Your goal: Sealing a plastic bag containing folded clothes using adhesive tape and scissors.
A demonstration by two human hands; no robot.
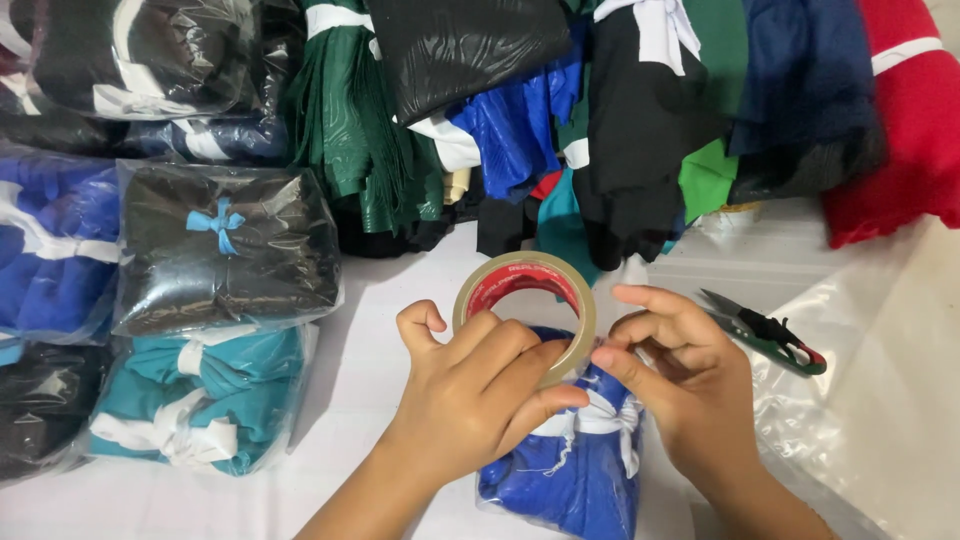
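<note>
2 hands work: left hand (470,385) grips the tape roll (525,310); right hand (680,375) fingers pinch its end—best pulled taut over the blue bagged garment (570,470).

surface: white table (380,300) | light: even – bright | walls: unseen

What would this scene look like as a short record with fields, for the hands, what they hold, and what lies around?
left hand: grips the roll of clear packing tape with a red core, fingers over its rim
right hand: pinches at the roll's edge, fingertips touching it
under the hands: blue and white cloth in a clear plastic bag
right of the hands: small green-handled thread snips on the white table
left side: stacked bagged cloths, one black with a blue bow, one teal and white
back: heap of unbagged folded cloths in several colours
</note>
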